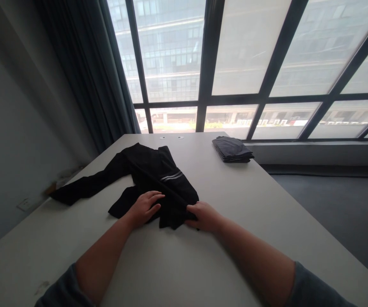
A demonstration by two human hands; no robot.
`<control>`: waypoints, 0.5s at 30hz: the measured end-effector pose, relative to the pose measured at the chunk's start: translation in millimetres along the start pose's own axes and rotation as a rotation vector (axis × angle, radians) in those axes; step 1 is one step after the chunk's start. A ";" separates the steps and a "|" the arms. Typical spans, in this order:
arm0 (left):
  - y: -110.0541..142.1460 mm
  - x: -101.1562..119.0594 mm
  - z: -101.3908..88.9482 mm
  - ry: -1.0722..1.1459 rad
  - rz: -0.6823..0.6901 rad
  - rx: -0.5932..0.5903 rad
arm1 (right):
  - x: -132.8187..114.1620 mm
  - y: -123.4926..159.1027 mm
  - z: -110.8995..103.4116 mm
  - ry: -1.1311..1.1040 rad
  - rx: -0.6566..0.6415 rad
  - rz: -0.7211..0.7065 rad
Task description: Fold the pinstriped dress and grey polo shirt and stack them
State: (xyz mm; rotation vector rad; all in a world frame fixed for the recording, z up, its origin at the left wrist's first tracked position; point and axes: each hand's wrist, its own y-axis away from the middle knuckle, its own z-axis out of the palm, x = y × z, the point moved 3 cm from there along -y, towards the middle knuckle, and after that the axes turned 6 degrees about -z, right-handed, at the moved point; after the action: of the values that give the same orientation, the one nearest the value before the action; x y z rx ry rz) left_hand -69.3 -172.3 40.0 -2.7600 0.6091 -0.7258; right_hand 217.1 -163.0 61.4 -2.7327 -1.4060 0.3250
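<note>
A black long-sleeved top (152, 170) with two pale stripes lies on the white table (241, 204). One sleeve stretches out toward the table's left edge, while the body is partly folded over itself. My left hand (144, 208) rests on the lower part of the cloth, its fingers stretched out and apart. At the garment's lower right corner, my right hand (203, 216) pinches the fabric between thumb and fingers. The cloth under my left palm is hidden.
A stack of folded dark grey clothes (233, 150) sits near the table's far right edge. Behind the table are large windows with dark frames (203, 100). A dark curtain (88, 72) hangs at the left, with a wall socket (25, 204) below.
</note>
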 end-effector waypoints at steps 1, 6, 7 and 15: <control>-1.7 -13.0 -1.0 -0.010 -0.062 0.038 | 0.9 1.5 -1.2 -0.005 -0.013 0.008; -6.4 -61.1 11.1 -0.073 -0.322 0.075 | 5.0 8.7 -8.6 -0.036 -0.049 0.036; -6.4 -63.7 14.6 -0.088 -0.334 0.065 | 6.2 10.2 -11.0 -0.037 -0.059 0.044; -11.9 -79.0 7.3 -0.304 -0.451 0.117 | 46.9 67.0 -51.7 -0.102 -0.227 0.377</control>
State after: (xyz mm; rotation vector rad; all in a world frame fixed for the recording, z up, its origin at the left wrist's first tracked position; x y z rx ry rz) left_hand -124.1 -125.8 4.5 -2.8368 -0.1174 -0.3863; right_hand 308.0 -161.6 94.8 -3.2096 -0.9905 0.3431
